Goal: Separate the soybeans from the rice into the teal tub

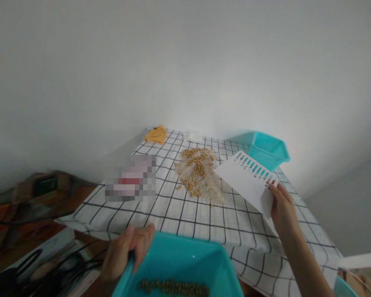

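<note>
My left hand (pixel 128 251) is closed over the left rim of a teal plastic basin (pixel 185 251) at the table's front edge. Round greenish-brown beans (pixel 173 287) lie in its bottom. On the right, my right hand (pixel 282 206) grips the corner of a white sheet (pixel 245 181) with a row of slots along one edge. The sheet is held tilted over the table, its far left corner near a spread heap of yellow soybeans (pixel 199 169) mixed with small pale grains (pixel 212 189) that look like rice.
A white checked cloth (pixel 170 210) covers the table. Behind the sheet stands a second teal basin (pixel 268 148). A yellow cloth (pixel 156 135) and a white packet (pixel 192 137) lie at the back by the wall. A blurred-out object (pixel 131 177) lies left; cables (pixel 71 264) and clutter are lower left.
</note>
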Demonstrator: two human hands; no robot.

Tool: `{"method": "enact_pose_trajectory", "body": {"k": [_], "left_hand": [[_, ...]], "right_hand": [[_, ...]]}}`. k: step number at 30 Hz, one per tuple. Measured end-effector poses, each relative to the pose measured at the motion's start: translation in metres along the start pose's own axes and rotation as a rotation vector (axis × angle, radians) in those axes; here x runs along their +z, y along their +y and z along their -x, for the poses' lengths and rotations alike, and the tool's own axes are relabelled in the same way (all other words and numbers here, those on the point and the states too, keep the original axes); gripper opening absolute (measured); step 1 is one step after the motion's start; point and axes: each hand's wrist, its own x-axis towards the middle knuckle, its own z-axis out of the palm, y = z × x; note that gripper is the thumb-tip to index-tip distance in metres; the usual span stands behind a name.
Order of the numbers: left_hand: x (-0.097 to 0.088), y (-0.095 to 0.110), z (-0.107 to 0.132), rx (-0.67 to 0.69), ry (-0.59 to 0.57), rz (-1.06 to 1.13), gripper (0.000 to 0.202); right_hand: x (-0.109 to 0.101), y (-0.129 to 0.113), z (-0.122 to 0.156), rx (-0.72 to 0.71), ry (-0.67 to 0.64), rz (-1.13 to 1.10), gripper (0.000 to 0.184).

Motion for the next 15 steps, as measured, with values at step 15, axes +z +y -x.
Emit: {"method": "enact_pose_trajectory", "body": {"k": [15], "left_hand": [[-0.004,0.0,-0.031,-0.064,-0.043,0.139,0.074]], "right_hand": [[0.045,-0.02,-0.084,-0.236,0.13,0.144,0.043]]}}
